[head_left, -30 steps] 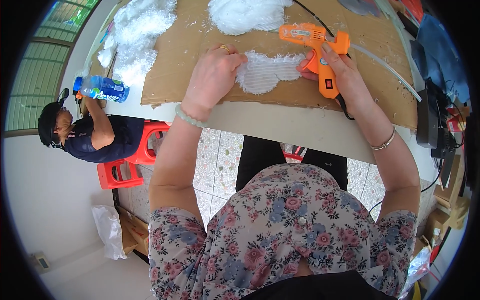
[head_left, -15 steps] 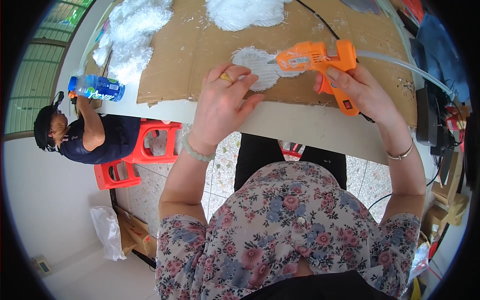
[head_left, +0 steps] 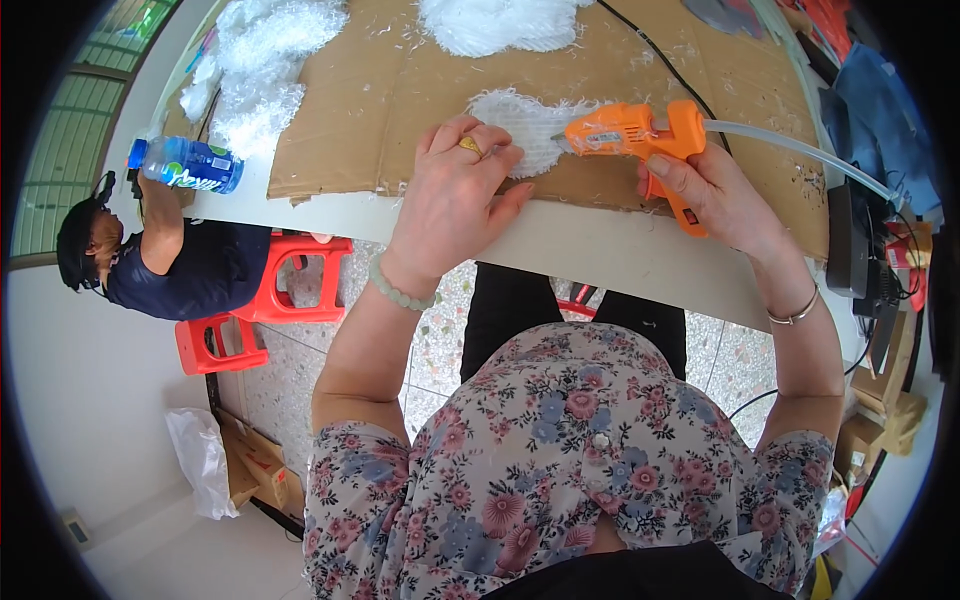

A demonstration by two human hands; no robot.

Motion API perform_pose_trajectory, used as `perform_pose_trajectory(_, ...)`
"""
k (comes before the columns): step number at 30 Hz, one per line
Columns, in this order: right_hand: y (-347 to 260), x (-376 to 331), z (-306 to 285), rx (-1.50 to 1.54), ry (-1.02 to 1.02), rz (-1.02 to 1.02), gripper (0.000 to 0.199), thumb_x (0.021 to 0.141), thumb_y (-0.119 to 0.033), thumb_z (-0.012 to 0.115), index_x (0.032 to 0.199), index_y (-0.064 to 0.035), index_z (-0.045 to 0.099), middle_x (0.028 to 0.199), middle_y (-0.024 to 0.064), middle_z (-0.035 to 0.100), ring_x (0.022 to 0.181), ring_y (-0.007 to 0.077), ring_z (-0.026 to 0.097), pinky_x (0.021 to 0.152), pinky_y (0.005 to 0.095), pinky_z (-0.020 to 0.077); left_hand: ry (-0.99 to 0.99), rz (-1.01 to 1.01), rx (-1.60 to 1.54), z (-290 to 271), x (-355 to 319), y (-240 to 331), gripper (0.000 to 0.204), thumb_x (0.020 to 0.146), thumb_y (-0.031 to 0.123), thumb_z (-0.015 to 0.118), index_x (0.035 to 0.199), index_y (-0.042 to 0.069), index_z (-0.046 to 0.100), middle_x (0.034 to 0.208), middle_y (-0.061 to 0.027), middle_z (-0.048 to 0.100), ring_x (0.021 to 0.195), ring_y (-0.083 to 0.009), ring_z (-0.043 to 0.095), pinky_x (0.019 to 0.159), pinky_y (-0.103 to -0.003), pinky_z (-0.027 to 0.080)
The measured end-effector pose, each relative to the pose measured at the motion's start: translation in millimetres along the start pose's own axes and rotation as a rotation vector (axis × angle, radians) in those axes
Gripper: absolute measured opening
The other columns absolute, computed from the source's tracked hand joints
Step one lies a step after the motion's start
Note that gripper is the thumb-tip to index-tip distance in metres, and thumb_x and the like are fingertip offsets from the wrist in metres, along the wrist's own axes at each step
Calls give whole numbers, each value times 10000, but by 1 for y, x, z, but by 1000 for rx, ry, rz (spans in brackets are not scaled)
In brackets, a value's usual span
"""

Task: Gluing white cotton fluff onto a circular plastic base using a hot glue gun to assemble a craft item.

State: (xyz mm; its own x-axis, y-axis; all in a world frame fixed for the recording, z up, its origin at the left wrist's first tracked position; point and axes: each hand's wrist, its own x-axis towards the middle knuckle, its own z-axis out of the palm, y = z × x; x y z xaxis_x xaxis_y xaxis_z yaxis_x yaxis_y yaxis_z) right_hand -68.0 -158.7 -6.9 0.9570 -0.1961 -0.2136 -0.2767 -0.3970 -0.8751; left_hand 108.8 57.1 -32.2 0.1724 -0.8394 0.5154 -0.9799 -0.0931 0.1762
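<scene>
My right hand (head_left: 712, 190) grips the handle of an orange hot glue gun (head_left: 625, 128). Its nozzle points left and slightly down, over a white fringed fabric piece (head_left: 540, 125) that lies on a cardboard sheet (head_left: 350, 150). A clear glue stick (head_left: 790, 135) trails out of the gun's back to the right. My left hand (head_left: 455, 190) is at the near left edge of the fabric piece, its fingers bent and the thumb apart from them. Nothing shows between thumb and forefinger; some of the fingertips are hidden.
Fluffy white fibre (head_left: 265, 75) and a white fibrous pad (head_left: 495, 25) lie farther back. A blue-labelled bottle (head_left: 190, 165) stands near the left edge. Red stools (head_left: 300, 285) and a co-worker (head_left: 190, 265) are at left. A black cord (head_left: 660, 60) crosses the cardboard.
The glue gun has moved a little right and down, and its nozzle now tips toward the fabric piece. My left hand has barely shifted. The whole view has slid slightly.
</scene>
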Motion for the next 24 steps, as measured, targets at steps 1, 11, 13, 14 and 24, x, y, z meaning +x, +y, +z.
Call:
perform_pose_trajectory(1, 1, 0, 1, -1, -1, 0, 377, 948, -329, 496, 1108, 13, 510, 889, 51, 595, 816, 121, 559, 734, 255, 440, 0, 1, -7, 1, 0, -1, 235, 663, 124, 709, 875, 50, 640, 956, -51, 603, 988, -279, 533, 880, -414, 403)
perform_pose_trajectory(11, -5, 1, 5, -71, 20, -87, 326, 945, -332, 491, 1039, -20, 501, 816, 23, 562, 721, 94, 483, 657, 233, 408, 26, -31, -92, 3, 2, -9, 184, 668, 5, 573, 825, 46, 660, 906, -55, 615, 976, -293, 543, 906, -413, 398)
perform_pose_trajectory(13, -7, 1, 6, -76, 28, -123, 317, 945, -333, 490, 1018, -24, 499, 804, 19, 552, 710, 89, 470, 642, 228, 401, 35, -22, -79, 4, 2, -9, 194, 662, -3, 556, 817, 45, 661, 905, -59, 616, 974, -296, 544, 907, -411, 399)
perform_pose_trajectory(14, -9, 1, 5, -65, 0, -102, 315, 945, -334, 491, 1004, -24, 496, 794, 15, 543, 697, 88, 459, 628, 225, 394, 35, -24, -79, 4, 2, -9, 194, 662, -3, 556, 817, 45, 661, 905, -59, 616, 974, -296, 544, 907, -411, 399)
perform_pose_trajectory(24, -16, 2, 9, -83, -8, -100, 322, 935, -343, 510, 871, -27, 530, 710, 10, 497, 614, 92, 415, 560, 233, 369, 46, -18, -124, 1, 6, -10, 210, 667, -31, 537, 821, 43, 659, 882, -74, 613, 937, -289, 554, 920, -406, 388)
